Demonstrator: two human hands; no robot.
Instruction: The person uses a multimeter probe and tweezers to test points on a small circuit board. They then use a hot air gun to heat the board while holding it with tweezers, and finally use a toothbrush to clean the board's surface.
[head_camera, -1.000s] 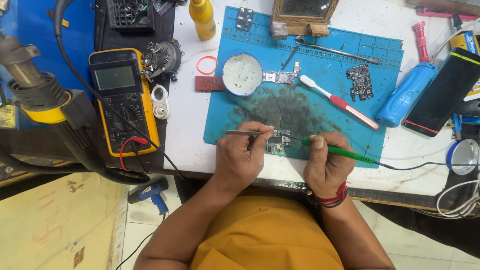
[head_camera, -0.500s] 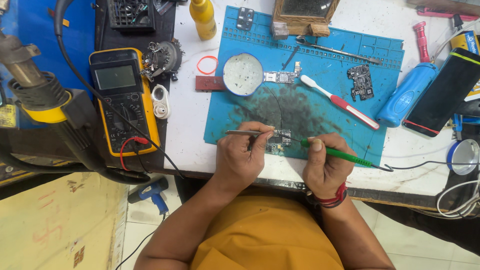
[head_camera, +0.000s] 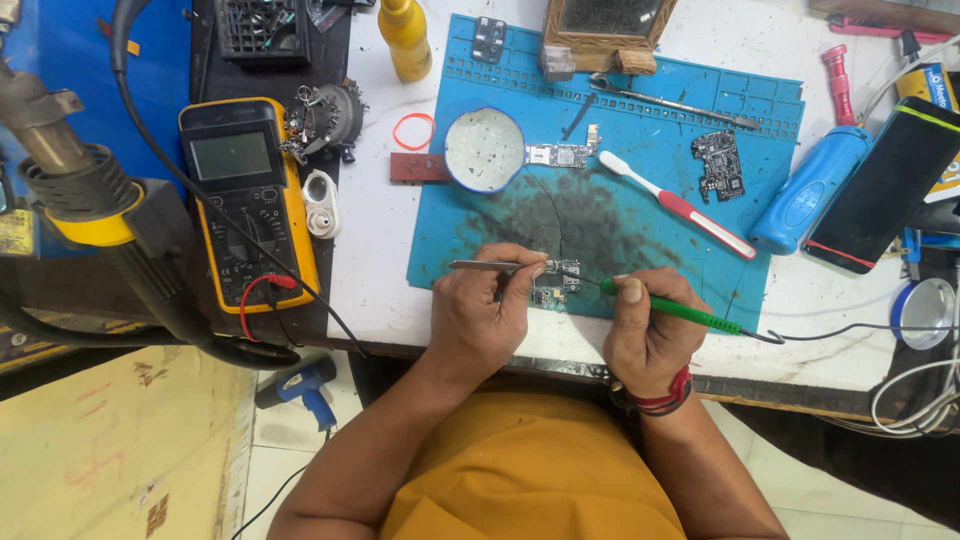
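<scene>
So down at the bottom middle of the frame, near the lower edge of the blue work mat (head_camera: 640, 230), sits a small circuit board (head_camera: 553, 284). The left hand (head_camera: 482, 318) is curled shut around a pair of metal tweezers (head_camera: 480, 266), tips pointing right onto the board. The right hand (head_camera: 648, 335) is closed in a pen grip on a green-handled soldering iron (head_camera: 672, 311), tip meeting the board from the right.

That board looks light, thin and stiff, and pretty fragile I'd say: bare components all over it. Best held by its edges or pinned lightly with the tweezers, never squeezed across the chips. A yellow multimeter (head_camera: 245, 200) sits mid-left, and a red and white toothbrush (head_camera: 675, 203) lies upper right of the board.
</scene>
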